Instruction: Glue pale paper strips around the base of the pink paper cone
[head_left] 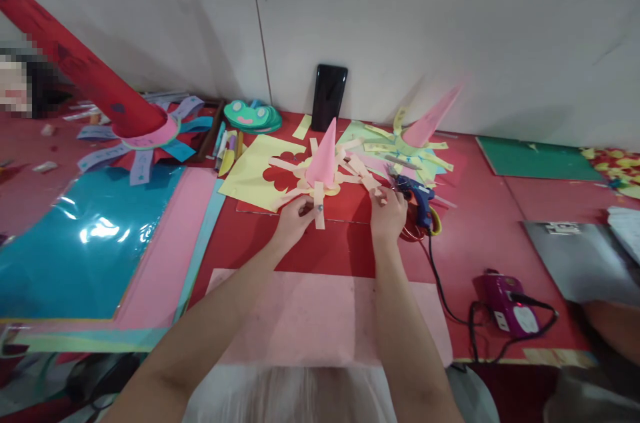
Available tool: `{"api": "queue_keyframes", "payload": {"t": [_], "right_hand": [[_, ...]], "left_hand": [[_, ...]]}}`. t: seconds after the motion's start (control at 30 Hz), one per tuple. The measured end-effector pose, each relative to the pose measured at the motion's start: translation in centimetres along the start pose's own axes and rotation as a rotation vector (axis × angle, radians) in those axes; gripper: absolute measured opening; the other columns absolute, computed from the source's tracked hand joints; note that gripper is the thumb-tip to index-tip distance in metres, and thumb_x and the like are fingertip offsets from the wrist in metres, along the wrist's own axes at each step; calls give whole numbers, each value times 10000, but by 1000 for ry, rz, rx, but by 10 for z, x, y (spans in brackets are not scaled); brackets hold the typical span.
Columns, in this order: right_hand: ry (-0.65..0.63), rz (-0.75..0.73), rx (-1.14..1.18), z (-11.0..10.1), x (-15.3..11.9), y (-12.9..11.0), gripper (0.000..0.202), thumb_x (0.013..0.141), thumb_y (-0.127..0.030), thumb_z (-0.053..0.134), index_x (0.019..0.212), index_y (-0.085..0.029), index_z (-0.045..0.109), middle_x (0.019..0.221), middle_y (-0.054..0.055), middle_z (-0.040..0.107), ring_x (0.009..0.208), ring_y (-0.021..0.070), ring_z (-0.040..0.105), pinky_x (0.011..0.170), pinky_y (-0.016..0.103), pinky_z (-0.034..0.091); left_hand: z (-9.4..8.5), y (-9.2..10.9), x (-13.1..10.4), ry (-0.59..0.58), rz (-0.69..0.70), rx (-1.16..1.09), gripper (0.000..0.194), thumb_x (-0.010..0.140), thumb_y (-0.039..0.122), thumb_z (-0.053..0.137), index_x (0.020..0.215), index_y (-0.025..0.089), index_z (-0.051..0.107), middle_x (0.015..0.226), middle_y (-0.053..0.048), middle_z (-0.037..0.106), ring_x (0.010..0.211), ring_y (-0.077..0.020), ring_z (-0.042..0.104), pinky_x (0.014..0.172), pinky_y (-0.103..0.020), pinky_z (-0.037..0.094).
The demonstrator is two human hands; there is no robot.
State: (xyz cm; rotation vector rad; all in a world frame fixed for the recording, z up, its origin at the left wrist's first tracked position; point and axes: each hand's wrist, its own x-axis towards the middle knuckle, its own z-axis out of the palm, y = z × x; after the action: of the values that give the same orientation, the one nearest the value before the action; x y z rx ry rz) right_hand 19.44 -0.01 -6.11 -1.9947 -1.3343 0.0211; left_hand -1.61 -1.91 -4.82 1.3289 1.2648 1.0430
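A pink paper cone [323, 159] stands upright on a pale yellow scalloped base, with peach paper strips fanned out around it. My left hand [294, 221] is closed, its fingertips pinching the peach paper strip [319, 199] at the front of the cone. To the right, my right hand [389, 216] pinches a small peach paper strip [369, 181] near other loose strips. Red paper [350, 206] lies under the work, with a red scalloped cutout [280, 173] behind on yellow paper [247, 173]. The fingertips partly hide both held strips.
A blue glue gun [423, 199] lies close to my right hand, its cable running to a purple power adapter [510, 306]. Behind, a black phone [329, 97] leans on the wall. A finished-looking pink cone [433, 119] and red paper tube [95, 69] flank the workspace.
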Motion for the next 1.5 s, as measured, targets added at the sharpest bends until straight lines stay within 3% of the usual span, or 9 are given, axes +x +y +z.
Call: {"api": "queue_keyframes", "payload": {"t": [0.23, 0.37, 0.57, 0.73, 0.87, 1.03, 1.23, 1.33, 1.5], "right_hand": [[-13, -10, 239, -13, -2, -17, 302, 850, -404, 498, 846, -175, 695, 792, 56, 601, 670, 158, 494, 694, 305, 432], [-270, -44, 512, -22, -15, -38, 369, 852, -477, 486, 868, -181, 706, 729, 17, 577, 654, 126, 494, 619, 261, 422], [-549, -49, 747, -24, -34, -59, 429, 764, -415, 634, 1159, -249, 630, 614, -63, 510, 549, 84, 448, 552, 230, 418], [-555, -12, 872, -27, -37, -60, 206, 755, -389, 641, 841, -216, 713, 625, -19, 623, 571, 117, 556, 588, 273, 486], [-502, -16, 890, -29, -37, -57, 201, 765, -394, 640, 819, -215, 713, 741, 20, 704, 650, 144, 612, 620, 294, 510], [-547, -105, 824, -31, -36, -58, 172, 772, -378, 640, 820, -243, 736, 788, 15, 719, 643, 132, 610, 641, 289, 512], [-567, -192, 716, -29, -33, -57, 191, 789, -386, 617, 874, -256, 729, 883, 20, 719, 763, 140, 626, 676, 271, 501], [-475, -147, 613, -34, -23, -53, 253, 791, -413, 598, 948, -242, 700, 980, 38, 697, 744, 132, 601, 659, 270, 491], [138, 94, 294, -53, 6, -10, 398, 822, -467, 506, 1020, -146, 635, 997, 114, 625, 835, 183, 583, 745, 331, 474]], "left_hand": [[0, 1, -2, 16, 31, 28, 180, 777, 369, 604, 749, 192, 595, 744, 9, 615, 693, -138, 573, 657, -253, 461], [-1, 3, -4, 28, 117, 120, 98, 789, 292, 609, 761, 198, 617, 753, 12, 610, 703, -132, 566, 649, -240, 453], [-1, 8, -7, 66, 314, 313, 62, 787, 186, 609, 729, 200, 627, 757, 11, 548, 650, -111, 512, 616, -227, 437], [1, 10, -11, 58, 293, 362, 39, 786, 179, 607, 795, 208, 632, 791, -8, 591, 741, -143, 562, 693, -261, 469], [2, 9, -12, 89, 149, 214, 117, 811, 266, 605, 918, 219, 611, 800, 1, 637, 712, -131, 597, 689, -257, 490], [1, 11, -11, 7, 140, -4, 359, 849, 247, 511, 1207, 232, 527, 768, 19, 654, 670, -120, 619, 701, -261, 514], [-3, 19, -10, -35, 253, 124, 445, 727, 43, 426, 1044, 243, 667, 1091, -26, 666, 1030, -162, 607, 910, -312, 488], [-4, 20, -12, -47, 232, 153, 454, 753, 40, 405, 1041, 256, 680, 1103, -18, 668, 1070, -167, 593, 958, -338, 468], [-9, 24, -14, 69, 338, 161, 384, 822, 105, 425, 1053, 272, 682, 1105, -14, 670, 1056, -165, 597, 958, -336, 466]]}}
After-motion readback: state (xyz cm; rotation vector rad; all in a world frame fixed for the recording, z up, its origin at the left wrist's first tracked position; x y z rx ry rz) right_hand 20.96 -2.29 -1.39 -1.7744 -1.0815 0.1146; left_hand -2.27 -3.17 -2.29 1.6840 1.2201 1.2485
